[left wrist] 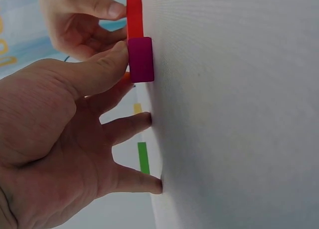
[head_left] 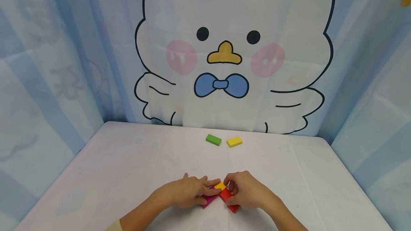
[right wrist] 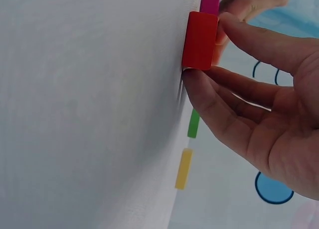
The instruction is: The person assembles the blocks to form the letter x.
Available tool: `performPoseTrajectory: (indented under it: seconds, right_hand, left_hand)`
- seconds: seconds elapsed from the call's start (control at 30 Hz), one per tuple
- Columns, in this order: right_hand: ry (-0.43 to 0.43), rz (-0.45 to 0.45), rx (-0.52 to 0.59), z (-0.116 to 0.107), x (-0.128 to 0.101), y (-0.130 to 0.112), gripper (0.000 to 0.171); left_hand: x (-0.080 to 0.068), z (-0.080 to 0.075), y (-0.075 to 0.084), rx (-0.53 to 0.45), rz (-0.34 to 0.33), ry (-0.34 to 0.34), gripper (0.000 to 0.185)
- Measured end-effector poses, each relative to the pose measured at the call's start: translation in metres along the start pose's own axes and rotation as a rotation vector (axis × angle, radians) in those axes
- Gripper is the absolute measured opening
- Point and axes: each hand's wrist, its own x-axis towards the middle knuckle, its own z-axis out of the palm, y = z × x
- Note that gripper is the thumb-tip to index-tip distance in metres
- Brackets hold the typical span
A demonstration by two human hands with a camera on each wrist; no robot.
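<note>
Both hands are working at the near middle of the table (head_left: pixel 128 159) in the head view. Left hand (head_left: pixel 186 192) is lying over a magenta block (head_left: pixel 209 200), fingers curled onto it. Right hand (head_left: pixel 248 191) is curling round a red block (head_left: pixel 228 199). A small orange block (head_left: pixel 220 186) is sitting between the fingertips, touching both. Far off, a green block (head_left: pixel 213 139) and a yellow block (head_left: pixel 234 141) are lying side by side, apart from each other.

Left wrist view: the left thumb (left wrist: pixel 99 69) is pressing the magenta block's (left wrist: pixel 141 59) top face, other fingers propping on the cloth. The red block (left wrist: pixel 134 14) is butting against its far end.

Right wrist view: the right thumb and forefinger (right wrist: pixel 214 94) are pinching the red block (right wrist: pixel 200 40); the magenta one (right wrist: pixel 210 0) is showing beyond it.

As for risk, the pieces are looking smooth, glossy and small, so uneven pressure from either side could be sliding them out of line or popping the orange one loose. The cloth could also be bunching under the fingers.

All three blocks are flat, solid-coloured rectangles with rounded edges.
</note>
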Motion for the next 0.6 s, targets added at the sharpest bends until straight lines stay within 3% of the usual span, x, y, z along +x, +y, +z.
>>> performPoseTrajectory:
  seconds: [0.6]
  right_hand:
    - [-0.019,0.001,0.023,-0.0035,0.0013,0.0099,0.033]
  left_hand:
    - [-0.0003,0.0020,-0.0003,0.009,0.016,0.016,0.054]
